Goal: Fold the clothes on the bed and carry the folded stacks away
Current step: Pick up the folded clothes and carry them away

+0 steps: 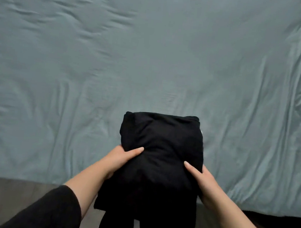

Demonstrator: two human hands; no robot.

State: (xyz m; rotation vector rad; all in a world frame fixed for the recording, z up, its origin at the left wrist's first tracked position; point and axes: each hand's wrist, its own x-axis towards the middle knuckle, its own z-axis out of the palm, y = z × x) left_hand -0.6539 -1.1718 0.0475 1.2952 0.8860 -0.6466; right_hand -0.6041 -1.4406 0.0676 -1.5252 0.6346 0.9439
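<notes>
A: Far left: wrinkled teal sheet on the bed (77, 61), nothing lying on that stretch. Lower down, dark wood floor (9, 196) and a black sleeve (50, 212) pushed up the forearm.

B: And the left hand (121, 159)?

A: Clamped on the left side of the stack of folded black clothes (160, 151). Thumb laid across the top of the fabric, remaining fingers tucked underneath, out of sight.

B: Position of the stack?

A: Held at the near edge of the bed, far end over the sheet, near end over the floor. Loose black ends hanging down below. Whether resting on the mattress or lifted clear, cannot tell.

B: Further right?

A: Right hand (202, 181) gripping the opposite side the same way: thumb pressed on top, fingers wrapped beneath. Bare forearm behind. Beyond, more creased sheet out to the right edge.
</notes>
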